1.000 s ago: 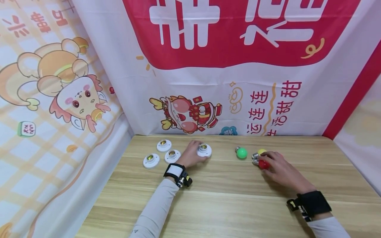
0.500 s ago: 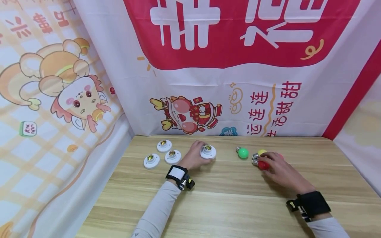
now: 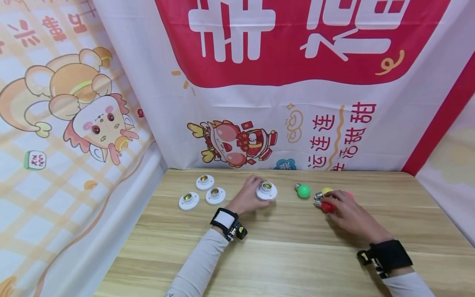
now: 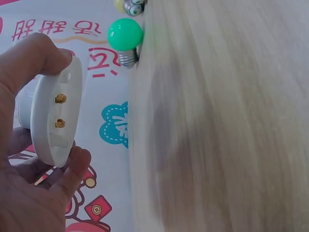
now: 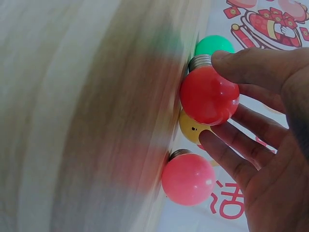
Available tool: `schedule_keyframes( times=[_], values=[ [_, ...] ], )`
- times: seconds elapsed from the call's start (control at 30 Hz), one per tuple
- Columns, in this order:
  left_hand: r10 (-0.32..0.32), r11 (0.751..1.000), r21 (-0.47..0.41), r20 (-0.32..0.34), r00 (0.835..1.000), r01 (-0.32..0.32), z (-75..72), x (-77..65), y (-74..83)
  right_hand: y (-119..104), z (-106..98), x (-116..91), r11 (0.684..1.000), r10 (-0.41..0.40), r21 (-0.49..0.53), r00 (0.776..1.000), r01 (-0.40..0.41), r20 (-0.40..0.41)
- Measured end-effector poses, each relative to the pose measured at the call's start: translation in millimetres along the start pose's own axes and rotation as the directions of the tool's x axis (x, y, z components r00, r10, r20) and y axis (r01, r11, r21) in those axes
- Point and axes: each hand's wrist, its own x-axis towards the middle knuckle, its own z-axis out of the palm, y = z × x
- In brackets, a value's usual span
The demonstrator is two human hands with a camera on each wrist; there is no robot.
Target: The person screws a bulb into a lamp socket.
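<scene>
My left hand grips a round white bulb socket by its rim and holds it above the table. The left wrist view shows the base of this socket with two brass screws, thumb on one edge and fingers on the other. On the right, my right hand has its thumb and fingers around a red light bulb at the tabletop. A yellow bulb lies behind the red one, partly hidden. A pink bulb lies beside my fingers. Left of these rests a green bulb.
Three more white sockets stand at the table's back left: a rear socket, a right one and a front one. A printed cloth hangs along the wooden table's back edge.
My left hand has carried the socket to the right, toward the green bulb. The green bulb appears shifted slightly right. My right hand has stayed nearly still at the red bulb.
</scene>
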Motion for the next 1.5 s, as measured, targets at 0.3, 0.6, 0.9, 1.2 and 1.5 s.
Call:
schedule_keyframes(
  times=[0.3, 0.6, 0.9, 1.2, 1.5],
  values=[
    [0.034, 0.998, -0.054, -0.043, 0.998, -0.037, 5.4, -1.3, 5.1, 0, 0, 1, 1.0, -0.026, 0.005, 1.0, 0.026, 0.002],
    [0.068, 0.995, -0.07, -0.042, 0.997, -0.07, 11.0, -7.3, 12.5, -1, 2, 1, 1.0, -0.009, 0.006, 1.0, 0.009, 0.023],
    [0.119, 0.989, -0.086, -0.045, 0.992, -0.123, 11.8, -9.4, 19.2, -3, 3, 1, 1.0, -0.024, -0.008, 1.0, 0.024, 0.006],
    [0.141, 0.984, -0.101, -0.055, 0.989, -0.146, 13.5, -9.2, 27.1, -1, 5, 2, 1.0, -0.01, -0.014, 1.0, 0.01, 0.023],
    [0.138, 0.983, -0.112, -0.056, 0.989, -0.144, 15.8, -6.6, 30.9, -1, 3, 1, 1.0, -0.019, -0.008, 1.0, 0.019, 0.024]
  ],
)
